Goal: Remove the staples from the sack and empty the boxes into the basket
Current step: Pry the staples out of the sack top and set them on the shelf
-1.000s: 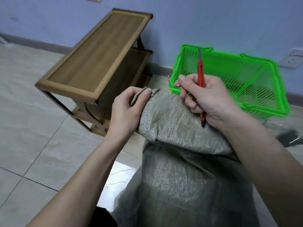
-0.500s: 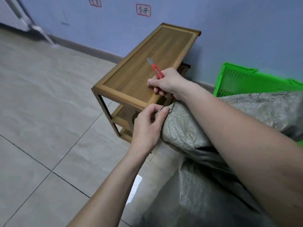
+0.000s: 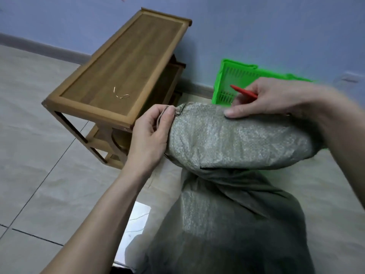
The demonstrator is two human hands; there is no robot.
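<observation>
Left grip pinching sack beside shelf

The sack filled the lower middle and right of the frame, its folded top lying across the centre. At the top's left end the left hand pinched the corner; at the upper right the right hand rested on the fold, holding a cutter that pointed left. Behind the sack, in the upper right, stood the basket against the wall (partly hidden by that hand). The wooden rack occupied the upper left, two staples lying on its top shelf. Floor tiles spread across the left side.
</observation>
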